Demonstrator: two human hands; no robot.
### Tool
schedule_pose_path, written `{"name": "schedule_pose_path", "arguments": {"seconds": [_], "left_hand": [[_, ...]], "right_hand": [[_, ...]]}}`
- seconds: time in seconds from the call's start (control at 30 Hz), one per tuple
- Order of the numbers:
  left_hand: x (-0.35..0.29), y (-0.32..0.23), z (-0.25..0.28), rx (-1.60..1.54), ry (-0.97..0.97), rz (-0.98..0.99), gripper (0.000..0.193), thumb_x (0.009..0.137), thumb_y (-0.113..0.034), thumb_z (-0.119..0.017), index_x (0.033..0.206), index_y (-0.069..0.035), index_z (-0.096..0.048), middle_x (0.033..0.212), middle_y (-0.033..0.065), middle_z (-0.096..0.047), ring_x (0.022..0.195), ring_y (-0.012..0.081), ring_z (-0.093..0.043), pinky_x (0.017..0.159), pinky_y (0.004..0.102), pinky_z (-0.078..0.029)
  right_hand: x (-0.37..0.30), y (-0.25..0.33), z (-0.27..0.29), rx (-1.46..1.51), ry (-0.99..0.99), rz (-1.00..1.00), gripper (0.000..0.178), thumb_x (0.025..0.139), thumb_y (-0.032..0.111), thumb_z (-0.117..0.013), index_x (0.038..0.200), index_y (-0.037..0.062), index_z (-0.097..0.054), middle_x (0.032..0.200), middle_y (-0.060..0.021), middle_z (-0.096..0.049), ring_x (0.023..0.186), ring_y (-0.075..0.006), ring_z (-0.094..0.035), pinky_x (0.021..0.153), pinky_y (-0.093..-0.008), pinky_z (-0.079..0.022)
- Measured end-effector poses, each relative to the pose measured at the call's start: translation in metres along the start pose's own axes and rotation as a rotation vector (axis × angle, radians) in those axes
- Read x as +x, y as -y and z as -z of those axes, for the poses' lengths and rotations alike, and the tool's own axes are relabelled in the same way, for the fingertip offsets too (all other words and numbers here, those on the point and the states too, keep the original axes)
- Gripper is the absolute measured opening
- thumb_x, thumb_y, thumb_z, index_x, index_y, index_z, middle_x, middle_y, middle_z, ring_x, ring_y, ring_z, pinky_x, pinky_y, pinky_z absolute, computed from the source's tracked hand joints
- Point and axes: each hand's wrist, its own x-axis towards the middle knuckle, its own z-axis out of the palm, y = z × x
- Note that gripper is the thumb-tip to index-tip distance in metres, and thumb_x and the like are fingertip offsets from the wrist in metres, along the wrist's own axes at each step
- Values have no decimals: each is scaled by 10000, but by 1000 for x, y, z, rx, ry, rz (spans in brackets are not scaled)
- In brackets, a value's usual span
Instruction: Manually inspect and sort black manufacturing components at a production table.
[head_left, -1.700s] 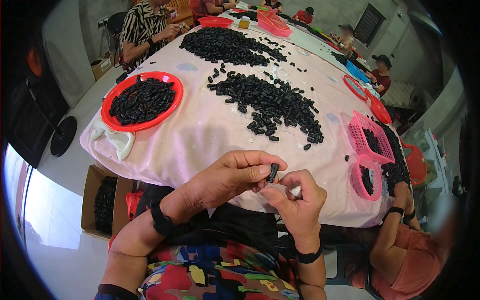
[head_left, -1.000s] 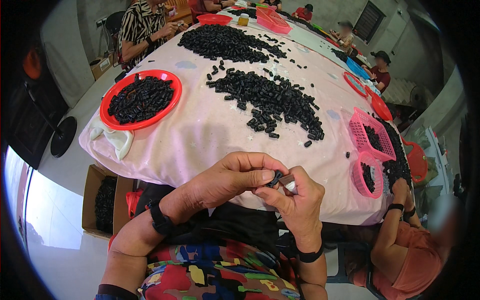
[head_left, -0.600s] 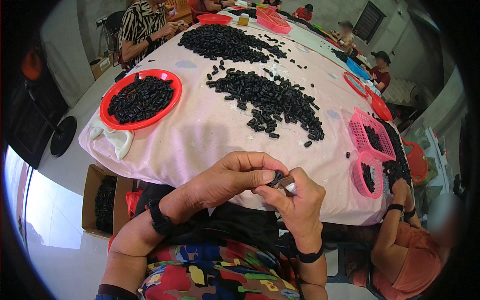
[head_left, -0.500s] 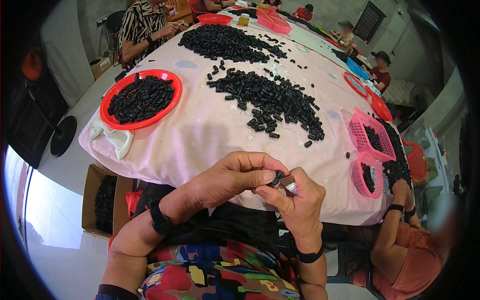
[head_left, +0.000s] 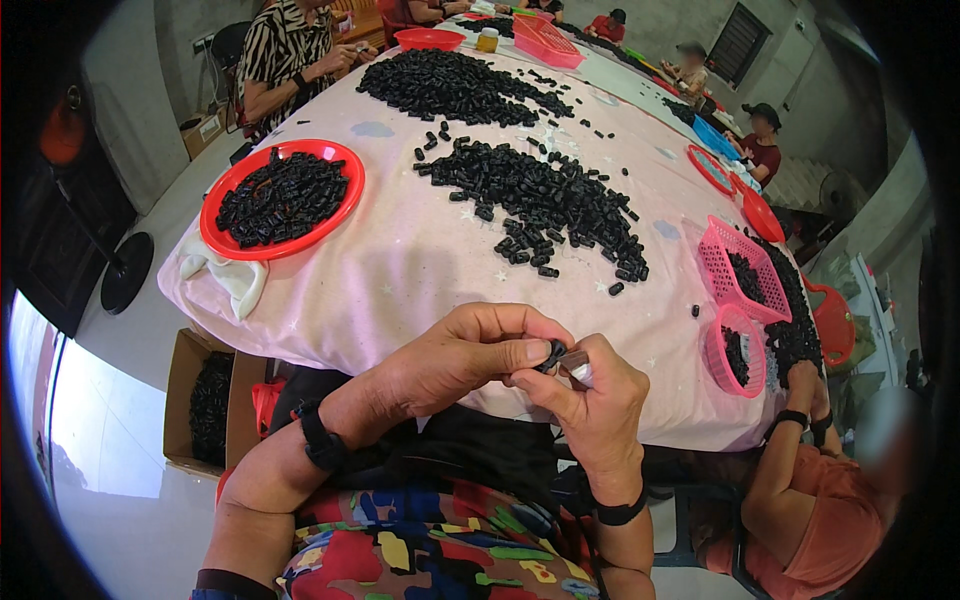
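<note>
Pinching a black part [head_left: 551,357]: left hand [head_left: 465,355], thumb against forefinger, at the near edge of the desk [head_left: 400,285], on the wearer's side of the heap [head_left: 545,205] of black pieces. Right hand [head_left: 605,410] just beside it, same side of the heap, fingers curled around a thin flat tool [head_left: 573,361], white at the grip, its end directed at the part. Contact between tool and part: cannot tell, fingertips crowd the spot. Dark band on each wrist.

Heap lies loose on pale pink cloth, a few pieces strayed around it. Beyond the heap, a second pile [head_left: 450,85]. Left of the heap, a red tray [head_left: 355,190] loaded with black pieces, white rag [head_left: 237,285] at its near side. Right of the heap, two pink baskets, one square [head_left: 712,262], one round [head_left: 718,372], black pieces in both. Left of the heap and lower than the desk, a box [head_left: 247,400] holding more. Right of the heap, past the baskets, a co-worker [head_left: 815,515] in orange.
</note>
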Motion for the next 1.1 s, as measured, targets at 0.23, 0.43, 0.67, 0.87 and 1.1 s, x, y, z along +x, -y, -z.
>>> {"name": "schedule_pose_path", "arguments": {"seconds": [0.23,0.43,0.67,0.87,1.1], "left_hand": [[1,1,2,-4,-9,11,249,937,-176,-571,1123,-12,-593,1016,29,-628,927,72,-564,826,225,-437],[2,2,3,-29,-23,25,252,937,-174,-572,1125,-7,-593,1011,29,-626,928,80,-566,830,230,-438],[1,3,3,-20,-38,8,249,936,-167,-572,1121,-2,-592,1011,35,-627,935,88,-569,837,234,-439],[1,2,4,-16,-37,11,246,935,-163,-572,1120,-2,-593,1006,35,-627,931,87,-571,835,235,-442],[1,2,4,-23,-54,34,263,936,-175,-573,1129,2,-590,1007,36,-626,925,88,-574,829,233,-448]], "right_hand": [[2,-1,-1,-1,6,23,474,698,458,-778,735,30,-577,593,-86,-575,493,-216,-573,458,-295,-436],[2,1,-4,2,43,1,454,713,439,-777,738,29,-585,587,-89,-577,491,-214,-575,460,-293,-439],[1,0,-1,5,32,-23,460,719,443,-773,734,24,-583,578,-96,-572,486,-222,-578,457,-294,-440],[1,2,-4,24,22,-17,465,719,445,-772,729,23,-577,581,-97,-576,488,-226,-578,455,-298,-439],[2,2,-2,16,32,-38,445,724,427,-774,727,28,-577,591,-96,-586,493,-223,-585,458,-300,-443]]}}
